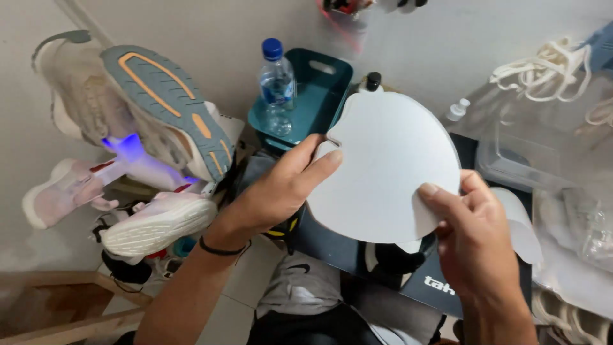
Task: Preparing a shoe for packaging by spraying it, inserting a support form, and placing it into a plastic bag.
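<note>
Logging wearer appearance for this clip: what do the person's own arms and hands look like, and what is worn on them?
Both forearms are bare, with no sleeves or gloves. The left hand has a thin black band around its wrist. The right hand shows no ring, watch or band.

Left hand (281, 191) and right hand (476, 239) pinch a white rounded sheet (386, 169).

A clear water bottle (276, 86) with a blue cap stands at the left inside a teal bin (322, 89); a blue label wraps its upper body. A dark box (440, 287) with white print lies low at right, partly under the white sheet. A clear plastic bag (562, 185) lies at the right edge, its contents blurred.
</note>
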